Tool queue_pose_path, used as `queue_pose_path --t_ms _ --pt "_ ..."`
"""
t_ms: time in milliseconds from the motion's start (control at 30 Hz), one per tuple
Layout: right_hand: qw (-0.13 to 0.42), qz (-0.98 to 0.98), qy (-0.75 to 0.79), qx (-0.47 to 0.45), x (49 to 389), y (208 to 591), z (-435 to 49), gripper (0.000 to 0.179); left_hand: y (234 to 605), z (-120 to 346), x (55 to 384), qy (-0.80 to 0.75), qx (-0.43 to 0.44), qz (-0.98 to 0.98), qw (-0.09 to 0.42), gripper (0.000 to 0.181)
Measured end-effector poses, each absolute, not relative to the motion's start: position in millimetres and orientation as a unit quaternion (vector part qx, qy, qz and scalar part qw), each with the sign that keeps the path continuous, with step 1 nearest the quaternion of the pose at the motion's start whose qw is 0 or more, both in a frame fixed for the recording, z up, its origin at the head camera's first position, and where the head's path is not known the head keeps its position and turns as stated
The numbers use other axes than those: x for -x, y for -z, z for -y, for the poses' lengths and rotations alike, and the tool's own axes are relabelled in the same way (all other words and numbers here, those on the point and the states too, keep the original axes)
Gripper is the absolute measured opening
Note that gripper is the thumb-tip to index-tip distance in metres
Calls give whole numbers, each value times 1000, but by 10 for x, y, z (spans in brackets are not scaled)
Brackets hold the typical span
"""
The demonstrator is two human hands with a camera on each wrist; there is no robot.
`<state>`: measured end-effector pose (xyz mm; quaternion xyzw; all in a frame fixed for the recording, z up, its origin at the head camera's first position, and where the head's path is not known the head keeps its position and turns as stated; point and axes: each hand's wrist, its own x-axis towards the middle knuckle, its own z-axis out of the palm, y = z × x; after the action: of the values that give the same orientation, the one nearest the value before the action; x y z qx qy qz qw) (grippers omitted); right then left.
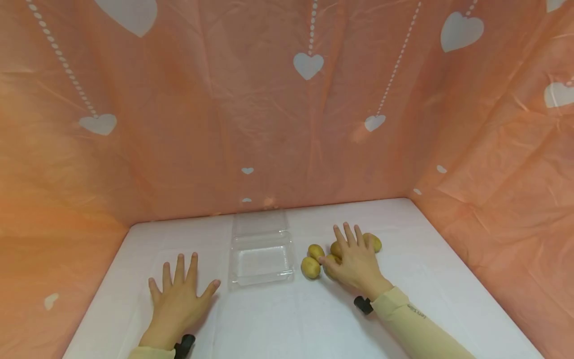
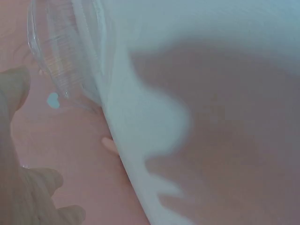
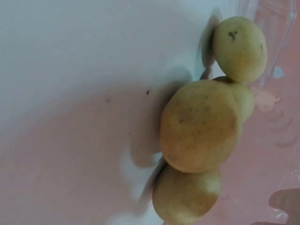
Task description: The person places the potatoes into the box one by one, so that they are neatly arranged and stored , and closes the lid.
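My right hand (image 1: 358, 267) is spread with fingers extended above a group of yellow-brown potatoes; whether it touches any of them I cannot tell. Two potatoes (image 1: 311, 268) sit just left of its thumb, one (image 1: 373, 243) shows beyond the fingers at the right, and others are partly covered. Up close in the right wrist view, a large potato (image 3: 201, 126) stands before its neighbours. To the left, my left hand (image 1: 177, 304) is held with spread fingers over the table and holds nothing. Between the hands lies a clear plastic clamshell box (image 1: 264, 278), its lid (image 1: 260, 223) folded back.
A white-covered table (image 1: 278, 324) carries everything. Orange cloth (image 1: 269, 124) printed with white hearts hangs behind it and along both sides. Each wrist wears a small black device, one at the left wrist (image 1: 184, 345) and one at the right wrist (image 1: 363, 304).
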<state>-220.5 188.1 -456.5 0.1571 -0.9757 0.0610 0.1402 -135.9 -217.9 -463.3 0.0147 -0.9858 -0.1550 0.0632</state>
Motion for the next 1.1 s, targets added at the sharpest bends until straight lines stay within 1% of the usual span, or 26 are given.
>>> queue_pose_path --t_ms 200,433,567,667,767,967,1100 --pt "123 979 -80 -143 2238 4549 -1953 95 4606 2184 1379 155 -15 986 63 98" --pt "96 979 -131 -123 2280 4569 -2195 97 4598 2146 1414 189 -16 982 26 100" --pt "104 973 -173 -115 2326 4572 -2361 96 4597 2128 1447 212 -15 977 18 103" --pt "110 965 -213 -110 2368 4561 -2460 95 4613 2133 1472 221 -13 975 20 105" --pt "101 957 -254 -101 2403 4548 -2536 96 4640 2145 1495 234 -7 972 27 107" --pt "70 937 -338 -58 2464 4587 -2693 100 4697 2149 1549 311 8 950 38 107" --pt "41 907 -419 -25 2480 4618 -2793 96 4758 2124 1583 387 11 921 40 103"
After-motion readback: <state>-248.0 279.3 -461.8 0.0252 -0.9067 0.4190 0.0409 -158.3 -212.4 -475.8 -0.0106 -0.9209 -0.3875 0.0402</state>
